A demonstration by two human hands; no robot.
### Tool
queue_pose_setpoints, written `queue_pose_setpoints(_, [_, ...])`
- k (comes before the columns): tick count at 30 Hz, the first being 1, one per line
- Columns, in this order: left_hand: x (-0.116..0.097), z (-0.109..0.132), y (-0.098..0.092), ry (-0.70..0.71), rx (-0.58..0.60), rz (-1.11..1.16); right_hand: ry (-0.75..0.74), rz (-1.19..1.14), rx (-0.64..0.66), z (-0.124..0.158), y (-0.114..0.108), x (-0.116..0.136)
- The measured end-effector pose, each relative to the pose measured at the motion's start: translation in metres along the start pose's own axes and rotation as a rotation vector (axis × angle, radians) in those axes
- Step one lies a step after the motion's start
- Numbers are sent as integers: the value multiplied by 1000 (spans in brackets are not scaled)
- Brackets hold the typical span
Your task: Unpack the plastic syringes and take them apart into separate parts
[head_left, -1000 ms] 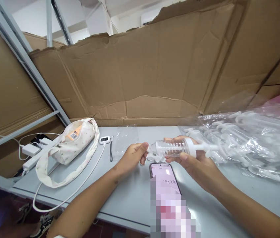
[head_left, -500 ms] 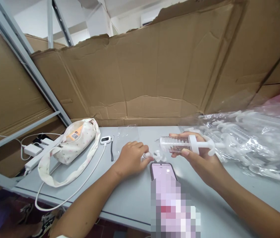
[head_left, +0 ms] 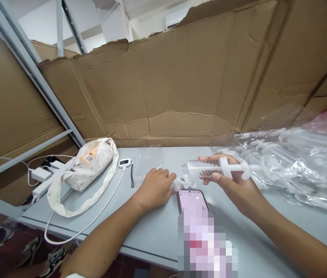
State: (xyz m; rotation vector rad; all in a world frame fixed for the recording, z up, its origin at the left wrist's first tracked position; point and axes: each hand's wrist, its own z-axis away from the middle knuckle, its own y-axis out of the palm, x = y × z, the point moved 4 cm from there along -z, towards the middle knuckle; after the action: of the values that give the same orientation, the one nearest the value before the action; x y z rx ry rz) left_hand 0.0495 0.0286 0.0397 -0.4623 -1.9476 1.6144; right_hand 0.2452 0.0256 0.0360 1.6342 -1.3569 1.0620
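Note:
My right hand (head_left: 227, 173) is wrapped round a large clear plastic syringe (head_left: 205, 169) with a white collar and white plunger handle. It is held nearly level above the table, its clear end pointing left. My left hand (head_left: 156, 187) lies low on the table with curled fingers. Its thumb and forefinger close about a small white plastic piece (head_left: 176, 186), partly hidden by the fingers. Beside it are more small white parts (head_left: 188, 181), whose exact shape I cannot make out. Below them lies a phone (head_left: 193, 199) with a lit screen, its lower part pixelated.
A clear bag (head_left: 299, 166) of similar white and clear parts lies at the right. A thin clear plastic bag (head_left: 150, 156) lies behind my left hand. Leftward are a small white device (head_left: 124, 163) on a cable, a cloth bag (head_left: 94, 166) and a power strip (head_left: 47, 183). Cardboard (head_left: 166, 92) walls the back.
My left hand has shifted slightly, and its fingers are closer about the small white piece. My right hand keeps the syringe almost in place. The view has moved a little.

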Motion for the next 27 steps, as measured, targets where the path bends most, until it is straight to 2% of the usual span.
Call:
queue_pose_setpoints(8, [2,-5,11,-118,27,111,20,0,-4,0,0,-1])
queue_pose_setpoints(16, [3,-10,21,-249,-61,269,62,14,-32,0,1,-1])
queue_pose_setpoints(21, [8,-12,25,-279,-108,461,85,-2,-29,-1,1,-1])
queue_pose_setpoints(24, [12,-9,17,-275,-225,575,102,15,-17,-2,1,0])
queue_pose_setpoints(27, [12,-2,0,-183,-495,683,127,-6,23,-2,4,-1])
